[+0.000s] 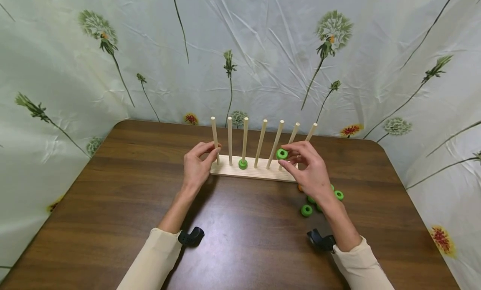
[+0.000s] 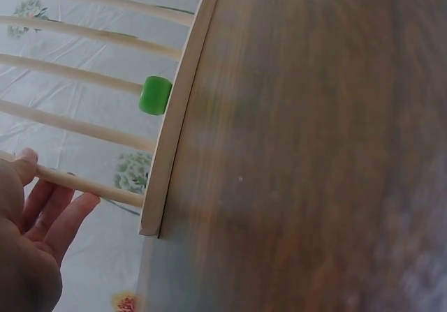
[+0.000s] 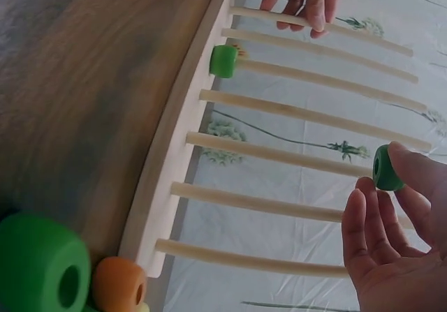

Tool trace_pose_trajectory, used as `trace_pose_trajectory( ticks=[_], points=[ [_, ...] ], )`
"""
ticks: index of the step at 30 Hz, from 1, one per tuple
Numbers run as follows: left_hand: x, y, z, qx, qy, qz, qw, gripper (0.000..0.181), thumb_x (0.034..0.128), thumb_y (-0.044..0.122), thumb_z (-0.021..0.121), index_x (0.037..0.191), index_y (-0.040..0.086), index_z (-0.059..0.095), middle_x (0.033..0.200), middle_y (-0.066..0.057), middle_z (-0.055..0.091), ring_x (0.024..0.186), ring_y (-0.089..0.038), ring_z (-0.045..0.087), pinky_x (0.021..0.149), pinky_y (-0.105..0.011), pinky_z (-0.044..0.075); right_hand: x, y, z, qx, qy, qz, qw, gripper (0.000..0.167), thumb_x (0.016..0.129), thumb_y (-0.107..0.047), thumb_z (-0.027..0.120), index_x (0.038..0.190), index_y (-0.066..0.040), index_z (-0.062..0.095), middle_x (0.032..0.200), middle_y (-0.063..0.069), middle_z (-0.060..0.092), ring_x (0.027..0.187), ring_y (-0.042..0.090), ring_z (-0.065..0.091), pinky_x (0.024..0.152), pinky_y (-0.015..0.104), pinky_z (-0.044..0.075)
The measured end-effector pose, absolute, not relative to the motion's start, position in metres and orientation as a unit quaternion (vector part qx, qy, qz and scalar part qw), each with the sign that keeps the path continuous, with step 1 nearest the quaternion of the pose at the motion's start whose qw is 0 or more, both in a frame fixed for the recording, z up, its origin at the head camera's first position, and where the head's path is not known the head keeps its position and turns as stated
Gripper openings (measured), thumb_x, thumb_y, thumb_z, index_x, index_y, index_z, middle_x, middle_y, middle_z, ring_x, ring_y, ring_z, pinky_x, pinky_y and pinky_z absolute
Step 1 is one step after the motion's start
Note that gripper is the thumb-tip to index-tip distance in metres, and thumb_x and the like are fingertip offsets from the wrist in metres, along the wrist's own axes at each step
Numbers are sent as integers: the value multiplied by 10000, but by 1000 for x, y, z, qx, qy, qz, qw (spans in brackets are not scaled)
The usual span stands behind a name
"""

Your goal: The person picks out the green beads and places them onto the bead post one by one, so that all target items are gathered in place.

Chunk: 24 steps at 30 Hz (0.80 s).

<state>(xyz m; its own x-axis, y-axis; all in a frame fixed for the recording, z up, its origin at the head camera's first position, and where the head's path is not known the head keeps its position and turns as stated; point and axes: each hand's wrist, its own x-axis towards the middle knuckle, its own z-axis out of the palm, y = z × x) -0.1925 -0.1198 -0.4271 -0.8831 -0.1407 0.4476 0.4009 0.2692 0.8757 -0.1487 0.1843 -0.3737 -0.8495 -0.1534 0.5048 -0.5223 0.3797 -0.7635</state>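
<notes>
Green bead (image 3: 391, 169): one, pinched between thumb and fingers in the right hand's (image 1: 310, 169) grip, raised off the base of the wooden stand (image 1: 259, 173), toward its right end. Stand: seven upright pegs, set on a brown desk (image 1: 240, 235). Left hand (image 1: 198, 164): narrow grip, holding the leftmost peg (image 1: 214, 131). Seated bead (image 1: 243, 165): green, at the foot of the third peg from left. Loose beads (image 1: 306, 214): several green, one orange, near the stand's right end.
</notes>
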Motion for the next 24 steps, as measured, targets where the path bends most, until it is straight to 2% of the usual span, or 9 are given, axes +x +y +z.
trace_pose_trajectory(
  ticks=[6,14,17,21,24],
  points=[
    [-192,-120,-425,-87,-765,-597,227,140,920,96,787,1046,44,815,932,-161,745,835,-29,680,735,-208,611,-151,176,-368,217,-803,524,186,395,862,36,803,1243,-21,717,1095,122,643,928,86,660,788,131,548],
    [-192,-120,-425,-88,-770,-590,229,130,916,99,793,1036,50,812,948,-149,755,846,-43,693,730,-216,612,-153,164,-362,209,-805,524,183,384,884,-18,803,1257,-59,720,1117,94,655,947,132,661,809,131,541],
    [-192,-120,-425,-91,-772,-583,238,127,899,91,809,1021,54,812,941,-138,761,839,-40,695,723,-208,602,-153,161,-359,206,-810,517,183,382,896,-44,801,1267,-82,720,1132,80,659,966,197,671,824,134,542],
    [-193,-120,-425,-97,-773,-575,249,127,882,83,823,1006,56,811,933,-132,769,822,-33,694,725,-182,576,-154,159,-356,208,-809,517,188,389,897,-21,793,1276,-50,710,1148,87,662,982,302,674,827,135,544],
    [-194,-119,-425,-98,-775,-571,252,124,878,72,824,1000,52,810,928,-133,775,803,-24,687,723,-163,562,-155,158,-354,211,-805,521,191,393,893,-7,791,1276,-39,708,1149,96,668,975,278,679,814,139,548]
  ],
)
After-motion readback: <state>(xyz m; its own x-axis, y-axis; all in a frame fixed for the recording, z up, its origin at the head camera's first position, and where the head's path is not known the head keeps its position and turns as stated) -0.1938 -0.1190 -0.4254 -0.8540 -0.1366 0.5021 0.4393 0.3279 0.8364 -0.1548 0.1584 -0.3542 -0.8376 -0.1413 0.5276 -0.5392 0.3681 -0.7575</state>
